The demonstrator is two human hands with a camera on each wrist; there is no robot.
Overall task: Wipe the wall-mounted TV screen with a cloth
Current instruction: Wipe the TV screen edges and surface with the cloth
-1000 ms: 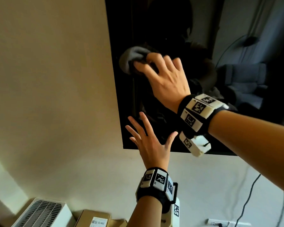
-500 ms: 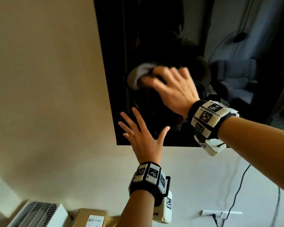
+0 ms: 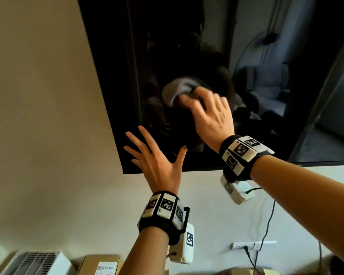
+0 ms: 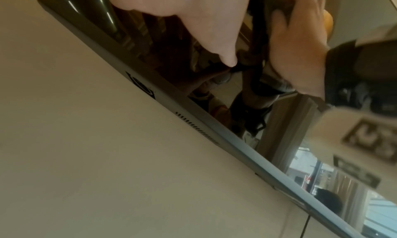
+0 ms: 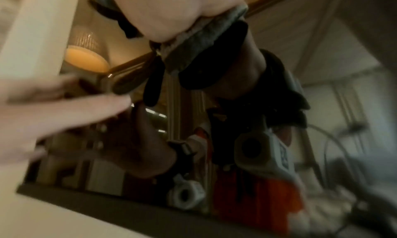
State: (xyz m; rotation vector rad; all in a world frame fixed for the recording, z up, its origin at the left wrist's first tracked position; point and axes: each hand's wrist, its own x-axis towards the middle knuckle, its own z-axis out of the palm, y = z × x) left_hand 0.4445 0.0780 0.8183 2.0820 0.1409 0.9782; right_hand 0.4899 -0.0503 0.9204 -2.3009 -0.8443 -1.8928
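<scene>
Right hand [image 3: 213,118] presses the bunched cloth [image 3: 176,90] flat against the TV screen [image 3: 111,66]; left hand [image 3: 157,161], grip splayed wide and empty at its 7 o'clock, likely steadies

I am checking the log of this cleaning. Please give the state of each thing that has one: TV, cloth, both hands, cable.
TV screen: off, dark, mirroring the room.
Cloth: bunched, pressed on the screen.
Right hand: presses the cloth to the screen.
Left hand: fingers spread, holds nothing.
Cable: plugged into the wall socket.
</scene>
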